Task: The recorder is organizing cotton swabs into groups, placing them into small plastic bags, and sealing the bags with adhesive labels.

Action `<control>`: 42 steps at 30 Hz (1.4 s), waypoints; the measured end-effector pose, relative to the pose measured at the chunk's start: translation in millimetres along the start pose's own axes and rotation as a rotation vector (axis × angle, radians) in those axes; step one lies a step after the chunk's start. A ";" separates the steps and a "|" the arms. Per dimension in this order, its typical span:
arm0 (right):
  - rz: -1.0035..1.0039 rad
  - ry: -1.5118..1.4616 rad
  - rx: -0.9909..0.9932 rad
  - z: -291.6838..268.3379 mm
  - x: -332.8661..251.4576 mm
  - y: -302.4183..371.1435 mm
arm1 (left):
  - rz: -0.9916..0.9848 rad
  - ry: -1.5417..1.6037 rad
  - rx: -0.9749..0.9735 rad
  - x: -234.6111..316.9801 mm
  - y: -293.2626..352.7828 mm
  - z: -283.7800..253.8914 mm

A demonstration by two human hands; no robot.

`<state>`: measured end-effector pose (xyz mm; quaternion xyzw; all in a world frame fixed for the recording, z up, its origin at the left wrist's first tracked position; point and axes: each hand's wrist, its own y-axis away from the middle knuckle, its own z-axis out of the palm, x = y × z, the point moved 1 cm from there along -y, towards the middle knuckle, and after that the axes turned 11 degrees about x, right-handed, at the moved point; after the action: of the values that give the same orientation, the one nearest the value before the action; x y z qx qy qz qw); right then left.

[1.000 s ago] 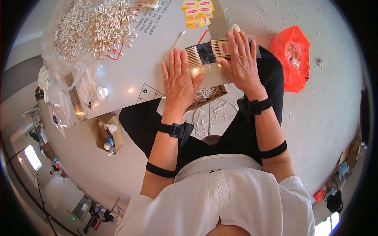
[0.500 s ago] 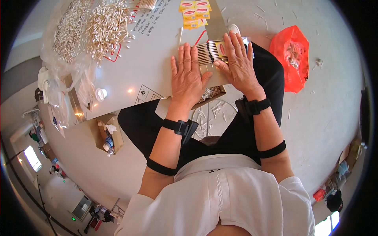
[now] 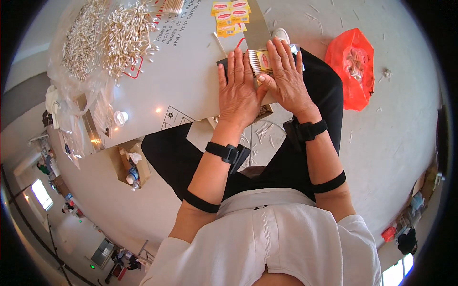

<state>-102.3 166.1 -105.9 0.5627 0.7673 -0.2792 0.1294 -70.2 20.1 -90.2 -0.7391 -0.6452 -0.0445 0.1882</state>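
Note:
A flat row of cotton swabs (image 3: pixel 254 62) lies near the table's right edge, with a small yellow label (image 3: pixel 264 59) against it. My left hand (image 3: pixel 239 93) rests palm down over the left part of the row, fingers stretched out. Palm down too, my right hand (image 3: pixel 288 86) covers the right end of the row and touches the label's edge. My thumbs are close together below the swabs. A dark edge shows beside my left fingers. What lies under both palms is hidden. One loose swab (image 3: pixel 220 44) is just beyond my left hand.
Swabs are heaped in a loose pile (image 3: pixel 128 40) and a clear bag (image 3: pixel 78 52) at the far left. Yellow labels (image 3: pixel 232 18) lie at the table's far side. A red bag (image 3: pixel 360 88) stands on the floor at right. A cardboard box (image 3: pixel 123 159) sits below left.
My left hand has slid right, closer to my right hand, and now covers more of the swab row. My right hand has barely moved.

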 end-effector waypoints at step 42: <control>1.276 -1.798 0.452 21.3 21.5 -8.3 | 0.104 0.206 0.325 -92.0 -73.2 -18.0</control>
<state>-119.8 169.1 -131.8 0.4571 -0.1013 -0.5988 0.6498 -153.1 -65.0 -85.7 -0.7228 -0.5823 -0.0056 0.3720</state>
